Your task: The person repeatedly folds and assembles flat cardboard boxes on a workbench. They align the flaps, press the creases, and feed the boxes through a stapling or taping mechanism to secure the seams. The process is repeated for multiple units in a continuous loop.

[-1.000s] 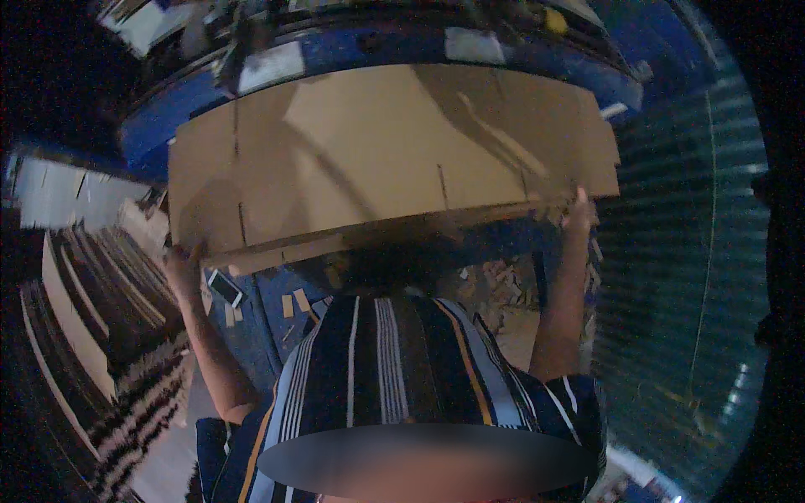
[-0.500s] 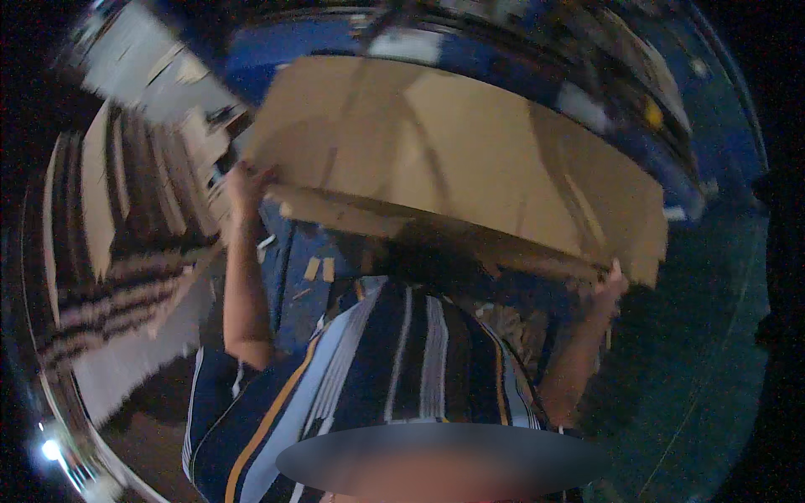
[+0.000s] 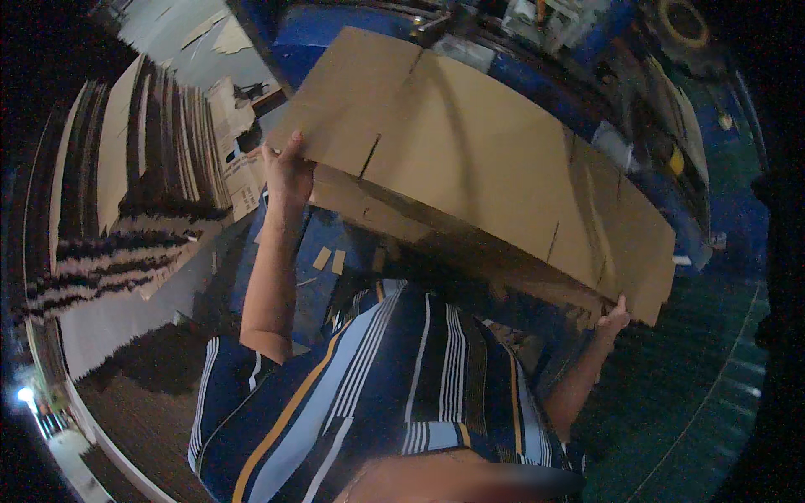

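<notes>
A wide brown cardboard sheet (image 3: 495,151) with several dark slots cut into it spans the space in front of me, folded along its near edge. My left hand (image 3: 288,168) grips its near left corner, thumb on top. At the near right corner my right hand (image 3: 615,317) holds the same sheet, fingers closed on the edge. The sheet slants, its right end nearer to me than its left. Beneath its near edge the underside lies in shadow.
On the left stands a stack of cardboard sheets (image 3: 159,151). A blue machine (image 3: 323,29) with metal parts lies beyond the sheet. Small cardboard scraps (image 3: 329,260) rest on a blue surface below. Green floor (image 3: 704,360) stretches along the right.
The cardboard sheet has turned clockwise, its left end shifting up and right and its right end coming down. Both hands have moved with it, keeping their hold.
</notes>
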`<state>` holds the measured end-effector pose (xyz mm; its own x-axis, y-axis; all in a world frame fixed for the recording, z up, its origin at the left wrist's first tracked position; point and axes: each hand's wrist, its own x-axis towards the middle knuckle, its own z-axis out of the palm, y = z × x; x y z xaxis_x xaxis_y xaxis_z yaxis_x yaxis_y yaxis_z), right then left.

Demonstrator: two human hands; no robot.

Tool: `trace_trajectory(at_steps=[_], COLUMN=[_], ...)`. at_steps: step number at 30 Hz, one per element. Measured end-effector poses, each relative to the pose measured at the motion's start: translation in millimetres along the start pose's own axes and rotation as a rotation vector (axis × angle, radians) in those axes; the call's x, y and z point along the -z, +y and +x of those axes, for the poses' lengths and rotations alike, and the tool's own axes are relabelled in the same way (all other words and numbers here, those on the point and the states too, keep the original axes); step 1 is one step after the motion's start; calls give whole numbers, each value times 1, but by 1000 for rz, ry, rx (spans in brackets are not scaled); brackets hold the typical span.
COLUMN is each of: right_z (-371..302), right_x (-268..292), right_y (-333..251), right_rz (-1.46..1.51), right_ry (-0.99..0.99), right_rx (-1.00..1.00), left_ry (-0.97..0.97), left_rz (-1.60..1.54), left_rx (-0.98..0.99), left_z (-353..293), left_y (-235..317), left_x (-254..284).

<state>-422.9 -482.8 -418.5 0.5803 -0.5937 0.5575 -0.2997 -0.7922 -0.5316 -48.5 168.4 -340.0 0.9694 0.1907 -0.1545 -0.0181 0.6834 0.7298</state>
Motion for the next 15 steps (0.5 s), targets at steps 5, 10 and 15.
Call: trace_trajectory(at_steps=[5,10,15], right_z=[3,-17,-43], right_x=[9,5,0], right_y=[-62,-91,-94], right_rz=[488,1093,758], right_ry=[-143,168,255], right_rx=[-865,-1038,-640], left_ry=[-345,-406,-410], left_rz=[87,570,1120], left_rx=[231,229,-71], left_z=[-3,-21,-39], left_y=[-50,-24,5], left_x=[19,66,58])
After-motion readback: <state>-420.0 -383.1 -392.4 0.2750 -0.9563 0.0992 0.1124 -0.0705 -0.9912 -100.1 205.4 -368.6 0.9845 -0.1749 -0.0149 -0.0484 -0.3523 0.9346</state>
